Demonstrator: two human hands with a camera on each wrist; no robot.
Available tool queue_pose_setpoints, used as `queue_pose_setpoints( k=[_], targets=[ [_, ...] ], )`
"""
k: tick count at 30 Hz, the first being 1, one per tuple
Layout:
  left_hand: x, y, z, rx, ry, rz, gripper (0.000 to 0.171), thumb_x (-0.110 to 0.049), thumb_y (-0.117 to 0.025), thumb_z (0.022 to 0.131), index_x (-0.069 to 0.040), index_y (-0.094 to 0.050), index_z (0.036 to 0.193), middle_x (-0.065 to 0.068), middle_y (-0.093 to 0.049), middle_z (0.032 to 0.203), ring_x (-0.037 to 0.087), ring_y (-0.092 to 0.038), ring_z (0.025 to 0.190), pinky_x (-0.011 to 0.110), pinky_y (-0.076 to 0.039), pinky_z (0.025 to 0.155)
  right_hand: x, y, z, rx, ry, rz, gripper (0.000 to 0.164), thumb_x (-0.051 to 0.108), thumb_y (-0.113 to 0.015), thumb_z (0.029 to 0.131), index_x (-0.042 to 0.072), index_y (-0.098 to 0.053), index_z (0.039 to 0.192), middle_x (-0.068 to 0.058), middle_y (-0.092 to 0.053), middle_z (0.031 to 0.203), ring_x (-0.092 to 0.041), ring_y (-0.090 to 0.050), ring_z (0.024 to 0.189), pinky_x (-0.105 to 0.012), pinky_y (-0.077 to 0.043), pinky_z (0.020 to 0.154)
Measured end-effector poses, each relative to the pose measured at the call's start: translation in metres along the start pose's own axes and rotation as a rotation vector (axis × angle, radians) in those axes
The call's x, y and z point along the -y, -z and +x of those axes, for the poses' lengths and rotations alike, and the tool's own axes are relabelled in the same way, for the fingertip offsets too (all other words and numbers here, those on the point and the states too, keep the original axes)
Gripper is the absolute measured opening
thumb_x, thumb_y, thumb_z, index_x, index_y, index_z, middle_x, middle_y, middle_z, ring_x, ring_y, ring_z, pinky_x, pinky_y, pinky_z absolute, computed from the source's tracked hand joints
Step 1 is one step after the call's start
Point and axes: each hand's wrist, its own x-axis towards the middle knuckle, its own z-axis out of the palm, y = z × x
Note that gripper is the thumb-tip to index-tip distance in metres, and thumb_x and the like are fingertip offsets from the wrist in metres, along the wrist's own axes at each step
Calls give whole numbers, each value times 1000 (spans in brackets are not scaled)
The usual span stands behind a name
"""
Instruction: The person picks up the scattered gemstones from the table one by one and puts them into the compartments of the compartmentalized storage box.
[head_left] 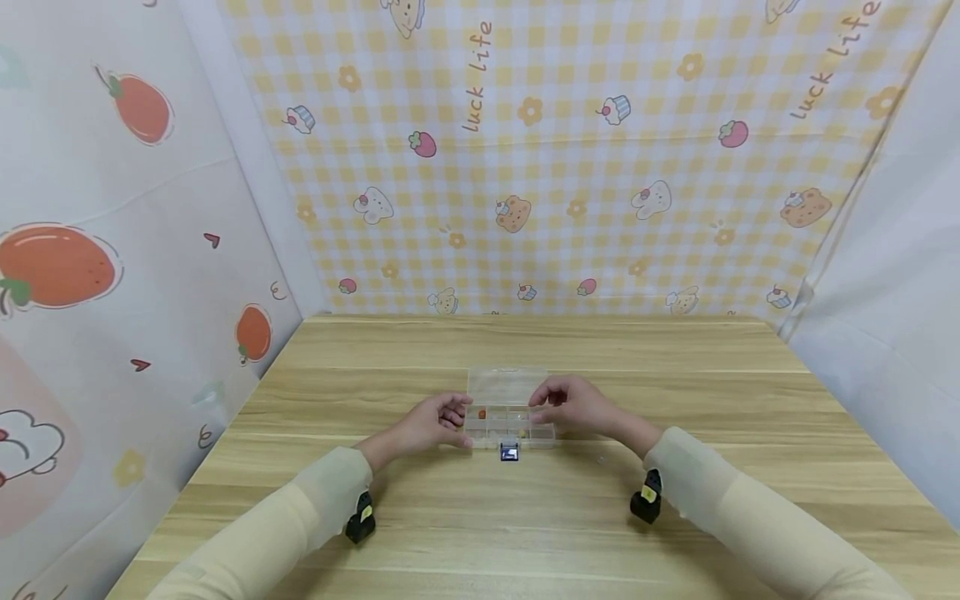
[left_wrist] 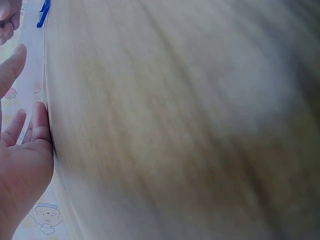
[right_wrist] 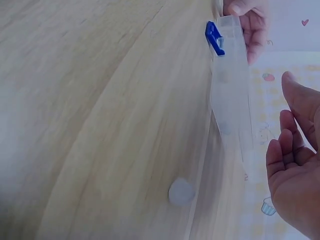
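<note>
A clear plastic compartment box (head_left: 497, 423) lies on the table with its transparent lid (head_left: 507, 385) folded back and a blue latch (head_left: 509, 452) at the front. An orange-red piece (head_left: 482, 414) sits in a back-left compartment, and a small yellowish piece (head_left: 522, 433) in a front one. My left hand (head_left: 437, 421) is at the box's left end, thumb near the front corner, fingers loosely bent. Above the right end hovers my right hand (head_left: 572, 404); a gap shows between thumb and fingers in the right wrist view, with nothing visible in it.
A small round translucent piece (right_wrist: 181, 192) lies on the wooden table (head_left: 510, 525), right of the box. A patterned cloth (head_left: 555, 167) hangs behind the table, and another printed cloth (head_left: 150, 192) stands on the left.
</note>
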Motion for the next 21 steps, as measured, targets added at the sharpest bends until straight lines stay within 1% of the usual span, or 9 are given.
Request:
queue_pose_setpoints(
  k=[3, 7, 9, 14, 15, 18, 21],
  targets=[
    [0, 0, 0, -2, 5, -2, 68, -6, -82, 77, 4, -48, 135, 14, -53, 115, 23, -53, 100, 31, -48, 87, -3, 4, -4, -14, -1, 5, 17, 13, -79, 82, 6, -72, 96, -1, -61, 88, -19, -47, 71, -26, -39, 61],
    [-1, 0, 0, -7, 5, -9, 69, -6, -83, 76, 4, -48, 134, 13, -53, 114, 22, -53, 99, 32, -48, 86, -10, 10, -9, -39, -24, 32, 19, 11, -79, 82, 3, -72, 98, -3, -63, 90, -19, -47, 72, -25, -40, 60],
    [-1, -1, -1, -7, 1, -14, 69, -4, -83, 76, 5, -48, 135, 14, -53, 115, 24, -53, 99, 32, -48, 87, -6, 13, -14, -47, -38, 47, 19, 8, -77, 83, -1, -71, 98, -6, -63, 92, -20, -47, 73, -25, -40, 61],
    [-1, -1, 0, -7, 2, -8, 68, -4, -82, 77, 5, -47, 135, 15, -52, 115, 25, -52, 100, 32, -48, 87, -10, 20, -22, -63, -63, 71, 17, 4, -75, 84, -1, -70, 99, -6, -62, 91, -19, -47, 74, -25, -41, 61],
    [0, -1, 0, -7, 5, -7, 68, -5, -82, 77, 5, -48, 135, 14, -52, 115, 24, -52, 100, 32, -48, 86, -16, 20, -23, -68, -69, 76, 17, 5, -76, 84, 0, -70, 99, -5, -62, 90, -19, -47, 74, -25, -41, 61],
    [2, -1, 1, -11, 10, -10, 68, -5, -83, 76, 4, -48, 135, 13, -52, 115, 23, -52, 99, 32, -48, 86, -20, 25, -27, -73, -69, 115, 20, 7, -77, 83, -1, -70, 100, -5, -61, 88, -19, -49, 74, -25, -42, 61],
    [3, -1, 2, -11, 10, -11, 68, -5, -83, 76, 3, -48, 135, 13, -52, 115, 23, -52, 99, 33, -48, 86, -23, 29, -32, -78, -58, 142, 23, 8, -77, 82, -3, -70, 101, -7, -61, 89, -18, -51, 75, -25, -43, 62]
  ],
)
